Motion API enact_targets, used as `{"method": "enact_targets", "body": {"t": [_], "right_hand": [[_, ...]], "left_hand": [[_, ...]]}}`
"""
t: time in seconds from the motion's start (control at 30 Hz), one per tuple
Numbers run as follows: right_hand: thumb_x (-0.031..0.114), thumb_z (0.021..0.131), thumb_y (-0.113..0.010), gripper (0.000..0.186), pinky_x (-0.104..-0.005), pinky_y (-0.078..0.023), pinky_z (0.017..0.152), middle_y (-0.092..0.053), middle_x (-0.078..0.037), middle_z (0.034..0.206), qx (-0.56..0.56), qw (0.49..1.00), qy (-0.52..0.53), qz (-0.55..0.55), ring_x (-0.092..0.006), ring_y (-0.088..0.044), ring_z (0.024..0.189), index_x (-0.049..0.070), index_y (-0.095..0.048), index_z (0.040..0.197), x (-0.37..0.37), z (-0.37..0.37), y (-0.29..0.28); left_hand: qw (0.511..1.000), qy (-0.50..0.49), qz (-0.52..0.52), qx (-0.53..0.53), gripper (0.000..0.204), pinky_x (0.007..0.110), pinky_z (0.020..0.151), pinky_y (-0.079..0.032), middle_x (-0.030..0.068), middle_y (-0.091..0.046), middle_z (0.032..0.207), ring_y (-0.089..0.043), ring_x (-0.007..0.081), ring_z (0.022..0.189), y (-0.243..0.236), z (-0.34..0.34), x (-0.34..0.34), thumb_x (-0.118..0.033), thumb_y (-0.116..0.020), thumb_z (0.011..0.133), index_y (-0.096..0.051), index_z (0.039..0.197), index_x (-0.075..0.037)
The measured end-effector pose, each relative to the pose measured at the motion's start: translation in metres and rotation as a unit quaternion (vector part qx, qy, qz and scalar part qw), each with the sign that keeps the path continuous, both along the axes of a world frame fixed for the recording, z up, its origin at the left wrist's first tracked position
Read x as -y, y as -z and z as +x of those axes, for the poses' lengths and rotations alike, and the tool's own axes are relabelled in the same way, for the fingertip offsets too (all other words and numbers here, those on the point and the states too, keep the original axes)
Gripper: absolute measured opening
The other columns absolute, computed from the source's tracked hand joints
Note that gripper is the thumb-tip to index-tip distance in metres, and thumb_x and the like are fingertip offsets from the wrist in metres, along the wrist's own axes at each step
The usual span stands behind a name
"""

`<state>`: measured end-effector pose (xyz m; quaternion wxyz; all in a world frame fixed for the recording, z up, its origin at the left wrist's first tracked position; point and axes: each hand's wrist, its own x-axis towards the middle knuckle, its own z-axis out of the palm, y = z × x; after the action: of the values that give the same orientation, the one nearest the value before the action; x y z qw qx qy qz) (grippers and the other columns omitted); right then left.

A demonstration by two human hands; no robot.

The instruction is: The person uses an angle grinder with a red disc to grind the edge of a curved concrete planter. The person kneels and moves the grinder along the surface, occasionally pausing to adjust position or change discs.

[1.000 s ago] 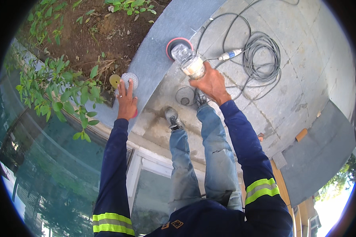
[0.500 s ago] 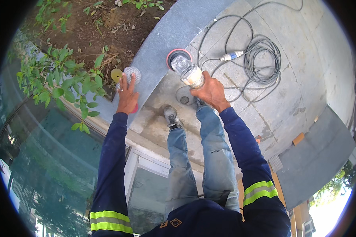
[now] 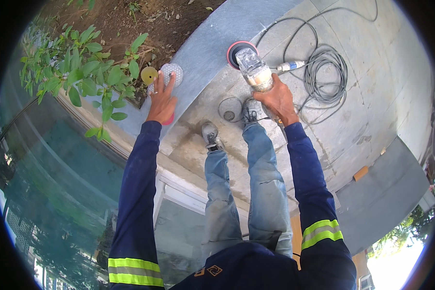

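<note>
My right hand (image 3: 279, 102) grips a dusty angle polisher (image 3: 255, 70) by its body. A black backing pad with a red rim (image 3: 232, 52) is on the polisher's front end, over the edge of the grey stone curb (image 3: 205, 58). On the curb at the left, my left hand (image 3: 162, 105) lies with its fingers stretched apart, fingertips touching a white honeycomb-patterned polishing pad (image 3: 175, 72). A yellow disc with a centre hole (image 3: 149, 75) sits beside those fingertips. Part of a pink disc (image 3: 169, 120) shows by the wrist.
A coiled grey cable (image 3: 340, 72) with a blue-and-white connector (image 3: 295, 65) lies on the paving. Near my shoes is a round drain (image 3: 229, 115). Leafy branches (image 3: 89, 77) overhang the curb from the soil bed (image 3: 116, 29). Glass panels (image 3: 72, 193) stand at left; a grey slab (image 3: 382, 193) lies right.
The polisher has moved forward and right with my right hand, its pad now over the curb's edge. My left hand stays at the pads, fingers slightly more spread. My right shoe has come into view.
</note>
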<state>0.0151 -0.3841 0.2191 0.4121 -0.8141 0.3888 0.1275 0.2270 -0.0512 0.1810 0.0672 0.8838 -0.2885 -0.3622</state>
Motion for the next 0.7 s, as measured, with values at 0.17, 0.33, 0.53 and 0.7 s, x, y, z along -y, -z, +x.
{"method": "enact_targets", "body": {"t": [0.17,0.33,0.53,0.7], "right_hand": [[0.04,0.067,-0.085,0.077,-0.052,-0.059,0.08,-0.075,-0.03,0.092,-0.017,0.996,-0.078,0.035,-0.047,-0.075,0.087,-0.004,-0.063,0.127,-0.066,-0.003,0.001],[0.039,0.067,-0.083,0.073,-0.0511,-0.059,0.082,-0.075,-0.029,0.093,-0.034,0.996,-0.08,0.032,-0.046,-0.075,0.089,-0.003,-0.063,0.123,-0.071,0.001,-0.004],[0.04,0.066,-0.083,0.08,-0.048,-0.058,0.089,-0.077,-0.026,0.106,-0.02,1.0,0.004,0.009,-0.0422,-0.075,0.1,-0.001,-0.063,0.132,0.001,-0.002,0.002],[0.04,0.067,-0.082,0.078,-0.048,-0.058,0.089,-0.076,-0.026,0.107,0.0,1.0,0.011,0.021,-0.0421,-0.075,0.101,-0.001,-0.064,0.131,0.006,0.002,0.003]], "left_hand": [[1.0,0.006,-0.006,0.008,0.088,0.078,0.122,-0.012,0.0215,-0.002,0.178,-0.003,0.0495,0.162,0.005,0.003,-0.006,-0.015,-0.051,0.09,-0.02,0.172,-0.027],[1.0,0.013,-0.016,0.024,0.087,0.079,0.121,-0.013,0.0209,-0.002,0.178,-0.003,0.0487,0.163,0.013,0.002,-0.011,-0.016,-0.051,0.091,-0.02,0.172,-0.026],[1.0,0.015,0.004,0.023,0.085,0.079,0.121,-0.014,0.0196,-0.001,0.179,-0.003,0.0482,0.163,0.014,0.001,-0.011,-0.016,-0.05,0.093,-0.019,0.172,-0.029],[1.0,0.006,-0.01,-0.003,0.086,0.077,0.122,-0.013,0.019,0.0,0.179,-0.002,0.0474,0.163,0.01,0.004,-0.008,-0.016,-0.05,0.094,-0.018,0.172,-0.031]]}}
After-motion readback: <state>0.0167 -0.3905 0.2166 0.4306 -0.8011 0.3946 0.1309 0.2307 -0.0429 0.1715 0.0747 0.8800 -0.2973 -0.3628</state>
